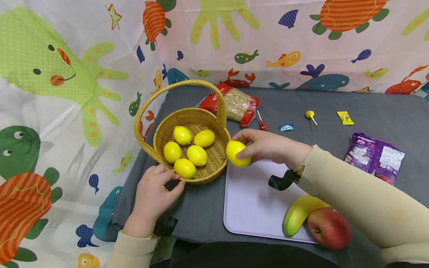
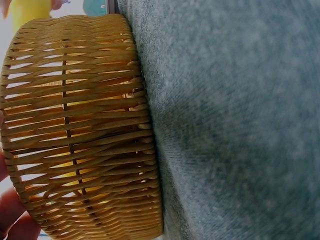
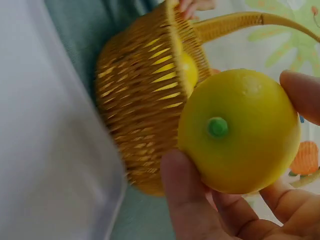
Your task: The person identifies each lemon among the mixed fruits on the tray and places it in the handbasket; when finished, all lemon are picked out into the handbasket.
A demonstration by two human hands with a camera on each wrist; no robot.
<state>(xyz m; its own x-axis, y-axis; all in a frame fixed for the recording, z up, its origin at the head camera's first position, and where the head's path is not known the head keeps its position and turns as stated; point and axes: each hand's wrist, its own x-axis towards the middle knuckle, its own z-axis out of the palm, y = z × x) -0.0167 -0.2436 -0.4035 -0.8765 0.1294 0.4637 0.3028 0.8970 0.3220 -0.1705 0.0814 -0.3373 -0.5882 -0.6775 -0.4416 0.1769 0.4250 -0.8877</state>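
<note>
In the head view, my right hand [image 1: 268,147] pinches a yellow lemon [image 1: 236,152] between thumb and fingers, just outside the right rim of a woven basket [image 1: 214,174]. The right wrist view shows this lemon [image 3: 240,135] close up, its green stem end facing the camera. Several more lemons [image 1: 197,155] lie inside the basket, which has a tall arched handle [image 1: 182,82]. My left hand [image 1: 157,191] holds the basket's near left rim, fingers over the edge and thumb outside. Woven basket wall [image 2: 80,125] fills much of the left wrist view.
A lilac tray [image 1: 248,212] lies right of the basket, bearing a banana [image 1: 301,214] and an apple [image 1: 330,227]. Behind are a red-and-clear food bag [image 1: 234,102], lollipops [image 1: 310,114] and small wrapped candies [image 1: 345,118]. A purple packet [image 1: 373,156] lies at the right.
</note>
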